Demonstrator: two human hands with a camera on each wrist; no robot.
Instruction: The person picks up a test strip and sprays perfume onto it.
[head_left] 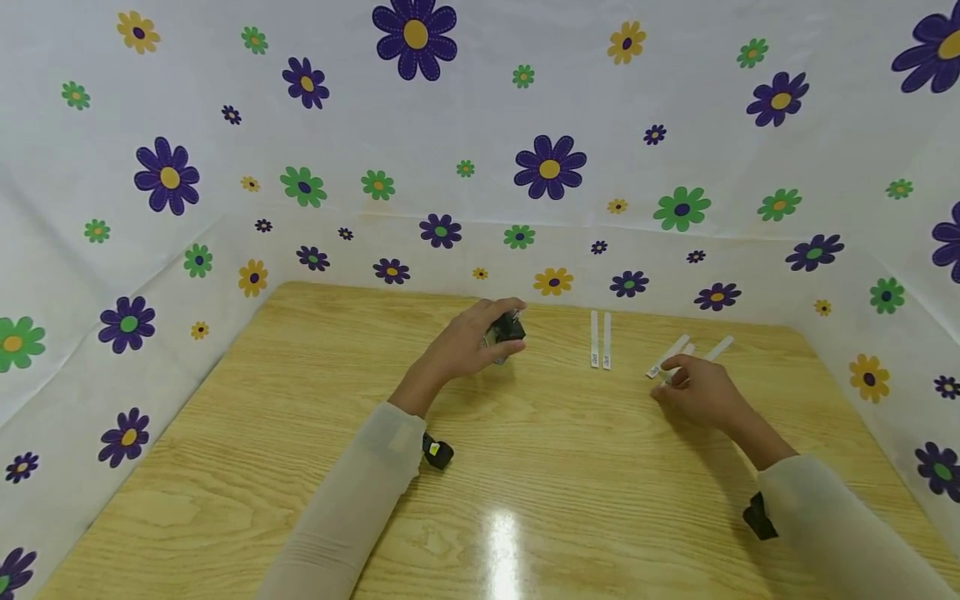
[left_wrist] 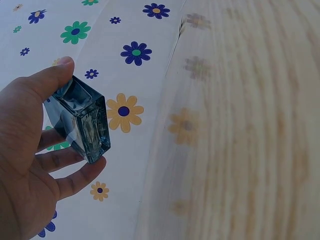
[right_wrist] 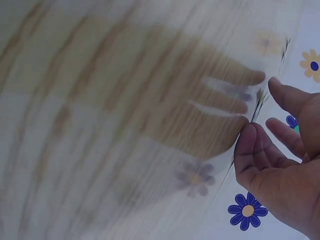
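My left hand (head_left: 468,342) holds a square-sided perfume bottle (left_wrist: 82,117) of blue-tinted clear glass, thumb on one side and fingers on the other. In the head view the bottle's dark part (head_left: 512,327) shows between thumb and fingers, close over the table. My right hand (head_left: 705,392) is low at the right, its bent fingertips right at a group of white paper strips (head_left: 667,356). In the right wrist view the thumb and fingers of the right hand (right_wrist: 280,165) stand apart at the table surface, with nothing plainly gripped. The hand partly hides these strips.
Two more white strips (head_left: 595,340) lie side by side between the hands, with small print at their near ends. The wooden table (head_left: 525,467) runs to a white flower-print cloth (head_left: 480,108) at the back and sides. Dark wrist cameras (head_left: 438,452) sit under both sleeves.
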